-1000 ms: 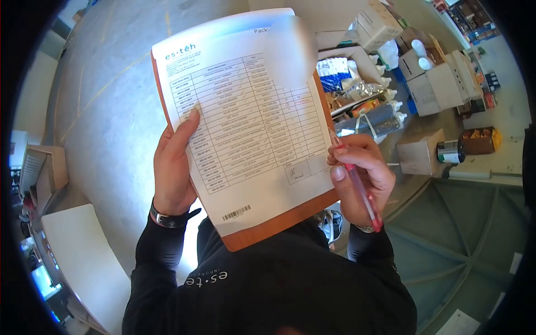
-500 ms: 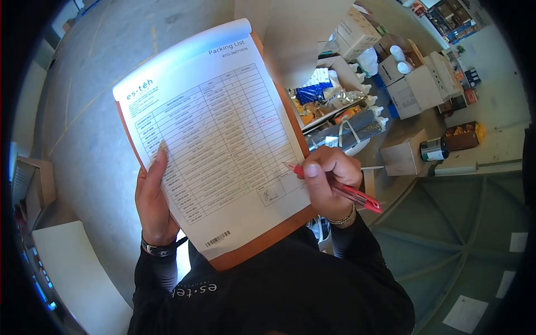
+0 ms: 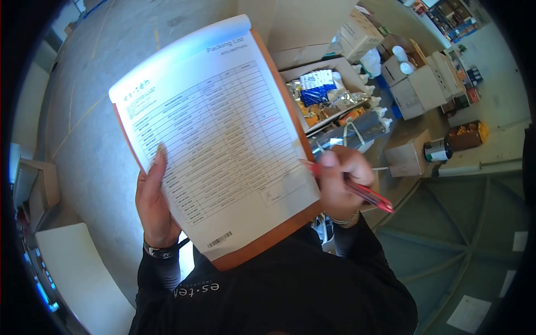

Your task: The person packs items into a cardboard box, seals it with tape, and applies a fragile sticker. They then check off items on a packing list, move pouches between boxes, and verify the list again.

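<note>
A brown clipboard [image 3: 262,240] carries a white packing list [image 3: 223,151] with a printed table, a small red note, a signature box and a barcode. The top of the paper curls over. My left hand [image 3: 154,201] grips the clipboard's left edge, thumb lying on the sheet and the other fingers hidden behind. In my right hand [image 3: 341,181] is a red pen [image 3: 368,195], pinched between thumb and fingers. Its tip points left, close over the sheet's right edge.
Beyond the clipboard, an open carton [image 3: 312,100] holds blue-and-white and foil packs. Silver wrapped rolls [image 3: 352,134] lie beside it. More cardboard boxes [image 3: 413,95] stand at the right, near a metal canister [image 3: 437,149]. A white tabletop [image 3: 84,273] is at lower left.
My right hand and the red pen have shifted right, toward the sheet's edge. The clipboard is tilted slightly differently, and more of the open carton shows behind it.
</note>
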{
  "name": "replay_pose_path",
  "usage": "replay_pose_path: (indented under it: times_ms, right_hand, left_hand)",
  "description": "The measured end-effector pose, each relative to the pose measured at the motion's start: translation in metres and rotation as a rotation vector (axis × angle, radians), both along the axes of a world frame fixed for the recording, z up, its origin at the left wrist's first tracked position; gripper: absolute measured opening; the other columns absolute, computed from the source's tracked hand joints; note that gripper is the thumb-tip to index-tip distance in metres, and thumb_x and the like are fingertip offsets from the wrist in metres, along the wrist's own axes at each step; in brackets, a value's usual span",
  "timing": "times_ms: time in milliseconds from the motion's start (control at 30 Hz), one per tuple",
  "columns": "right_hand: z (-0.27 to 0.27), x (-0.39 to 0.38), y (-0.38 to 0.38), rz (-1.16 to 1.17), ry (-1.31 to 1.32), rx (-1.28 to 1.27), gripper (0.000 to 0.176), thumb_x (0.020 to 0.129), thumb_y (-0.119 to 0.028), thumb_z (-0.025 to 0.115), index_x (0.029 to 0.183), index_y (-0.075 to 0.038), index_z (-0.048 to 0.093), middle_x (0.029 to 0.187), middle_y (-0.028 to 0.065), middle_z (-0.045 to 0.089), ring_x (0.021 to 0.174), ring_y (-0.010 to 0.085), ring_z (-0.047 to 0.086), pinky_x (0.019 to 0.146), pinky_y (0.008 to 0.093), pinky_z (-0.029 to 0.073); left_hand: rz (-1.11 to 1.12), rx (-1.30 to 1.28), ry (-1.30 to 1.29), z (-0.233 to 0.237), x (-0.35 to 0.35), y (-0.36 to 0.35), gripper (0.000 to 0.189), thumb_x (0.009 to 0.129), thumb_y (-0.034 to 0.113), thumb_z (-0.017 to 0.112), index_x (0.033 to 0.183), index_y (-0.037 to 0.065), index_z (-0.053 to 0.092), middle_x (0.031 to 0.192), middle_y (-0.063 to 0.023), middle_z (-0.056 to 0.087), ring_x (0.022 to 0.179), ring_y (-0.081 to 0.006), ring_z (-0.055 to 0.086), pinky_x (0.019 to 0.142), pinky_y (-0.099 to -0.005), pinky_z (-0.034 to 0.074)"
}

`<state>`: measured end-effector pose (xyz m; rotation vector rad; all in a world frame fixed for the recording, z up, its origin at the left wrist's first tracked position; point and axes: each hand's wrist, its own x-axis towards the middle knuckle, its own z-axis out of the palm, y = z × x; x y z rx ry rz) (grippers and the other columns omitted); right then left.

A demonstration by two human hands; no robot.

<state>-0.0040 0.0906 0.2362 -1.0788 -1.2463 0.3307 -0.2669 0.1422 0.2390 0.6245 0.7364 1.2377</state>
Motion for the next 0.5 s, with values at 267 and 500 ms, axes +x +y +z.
replay_pose_path:
  times_ms: [267, 500]
  right_hand:
    - [-0.003, 0.021, -0.006, -0.065, 0.191, -0.024, 0.025, 0.102, -0.024, 0.055, 0.094, 0.000, 0.054, 0.074, 0.0049, 0.058, 0.061, 0.0076, 0.055, 0.068, 0.0250, 0.049]
    - [-0.040, 0.045, -0.010, -0.203, 0.248, -0.351, 0.008, 0.095, -0.002, 0.062, 0.101, 0.003, 0.064, 0.095, 0.0057, 0.066, 0.083, 0.0063, 0.059, 0.072, 0.0221, 0.049]
  left_hand:
    - [0.249, 0.100, 0.256, -0.004, -0.067, 0.021, 0.031, 0.098, 0.016, 0.058, 0.121, -0.005, 0.061, 0.105, -0.0162, 0.071, 0.090, -0.0200, 0.071, 0.078, -0.0318, 0.057]
    - [0.167, -0.111, 0.195, -0.033, -0.134, 0.019, 0.048, 0.102, 0.034, 0.050, 0.134, -0.002, 0.048, 0.118, -0.0187, 0.066, 0.096, -0.0259, 0.071, 0.072, -0.0344, 0.061]
